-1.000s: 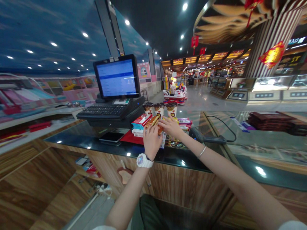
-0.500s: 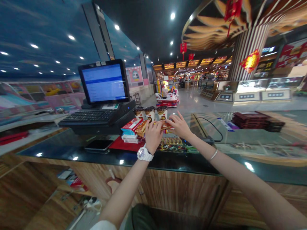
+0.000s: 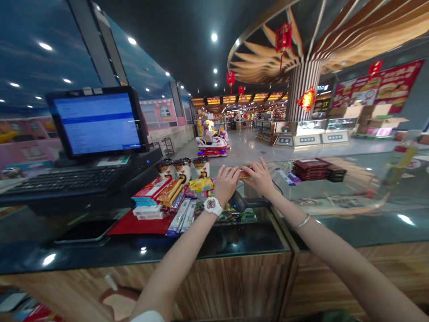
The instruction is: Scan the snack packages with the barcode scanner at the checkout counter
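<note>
My left hand (image 3: 226, 185), with a white watch on the wrist, is closed on one end of a small orange-brown snack packet (image 3: 244, 173). My right hand (image 3: 260, 180) grips the packet's other end, its index finger pointing up. Fingers cover most of the packet, so its exact kind is hidden. Just below the hands is a black barcode scanner (image 3: 237, 202). To their left sit a yellow snack box (image 3: 201, 185), a golden-brown packaged snack (image 3: 170, 192), stacked red-and-blue packs (image 3: 151, 192), slim sachets (image 3: 182, 217) and three lidded cups (image 3: 182, 171).
A monitor (image 3: 98, 120) and keyboard (image 3: 67, 181) stand at left, with a dark phone-like device (image 3: 86, 230) in front. A red sheet (image 3: 140, 225) lies under the packs. Dark red packs (image 3: 310, 170) are piled on the glass counter at right.
The view has turned right. Both hands have moved right with the small packet, away from the pile of snacks, and now hold it above the scanner.
</note>
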`<state>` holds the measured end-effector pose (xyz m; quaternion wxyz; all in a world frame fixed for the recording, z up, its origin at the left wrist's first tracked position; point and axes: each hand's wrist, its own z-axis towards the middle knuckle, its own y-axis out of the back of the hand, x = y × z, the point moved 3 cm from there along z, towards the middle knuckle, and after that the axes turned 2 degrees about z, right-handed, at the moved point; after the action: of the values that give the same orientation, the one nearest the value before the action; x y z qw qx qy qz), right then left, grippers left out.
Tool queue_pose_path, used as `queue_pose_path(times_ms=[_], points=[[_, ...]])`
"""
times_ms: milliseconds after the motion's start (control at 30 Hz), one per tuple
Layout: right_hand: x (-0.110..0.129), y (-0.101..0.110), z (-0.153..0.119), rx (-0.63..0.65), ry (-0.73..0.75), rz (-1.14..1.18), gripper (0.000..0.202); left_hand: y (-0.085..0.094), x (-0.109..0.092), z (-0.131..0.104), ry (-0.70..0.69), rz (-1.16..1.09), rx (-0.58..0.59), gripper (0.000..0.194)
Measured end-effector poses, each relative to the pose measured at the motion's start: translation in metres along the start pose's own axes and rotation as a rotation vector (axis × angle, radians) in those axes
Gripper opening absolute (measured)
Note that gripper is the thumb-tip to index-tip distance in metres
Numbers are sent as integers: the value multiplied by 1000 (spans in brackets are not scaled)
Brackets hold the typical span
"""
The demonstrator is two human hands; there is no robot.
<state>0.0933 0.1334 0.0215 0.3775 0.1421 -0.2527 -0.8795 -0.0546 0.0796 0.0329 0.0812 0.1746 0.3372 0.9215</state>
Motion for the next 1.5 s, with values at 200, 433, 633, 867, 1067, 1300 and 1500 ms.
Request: queue_pose_path(times_ms=[200,433,633,867,1067,1300,1500], points=[[-3,-4,-3,-4,17,9,36,-8,9,-7,-19,-26,-55,38],[-26,-1,-10,-35,-43,171,38,3,39,-16,29,-33,-92,36],[-24,-3,-12,-128,1,281,30,-2,38,-19,-43,-21,-197,35],[-12,-6,-13,-110,20,342,31,-4,25,-19,-183,-26,-150,39],[-24,-17,-11,-56,-280,761,53,-11,28,-22,-179,-13,-103,44],[-32,-30,-11,12,-627,1221,42,-14,31,-22,-188,4,-123,43],[-34,-34,-13,-65,-696,1265,42,-13,30,-20,-206,9,-133,41]])
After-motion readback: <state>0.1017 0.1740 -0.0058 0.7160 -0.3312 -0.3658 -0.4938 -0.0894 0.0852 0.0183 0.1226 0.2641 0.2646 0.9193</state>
